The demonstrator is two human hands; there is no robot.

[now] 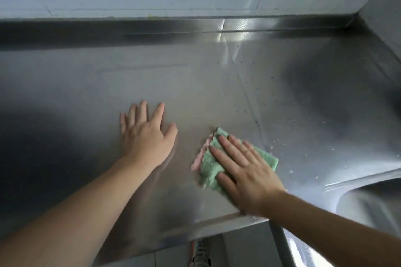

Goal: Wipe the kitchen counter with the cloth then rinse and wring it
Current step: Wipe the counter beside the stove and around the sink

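My right hand (245, 171) is flat, fingers straight, pressing the green-and-pink cloth (209, 165) onto the steel table (195, 84) near its front edge. Left hand (145, 134) rests spread flat just beside it. Sink (368, 199) sits off right.

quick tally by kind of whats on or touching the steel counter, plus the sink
hands: 2, left hand flat on the bare counter, right hand pressing flat on the cloth
cloths: 1, green and pink cloth
sinks: 1, sink at the right edge, only partly in view
total: 4
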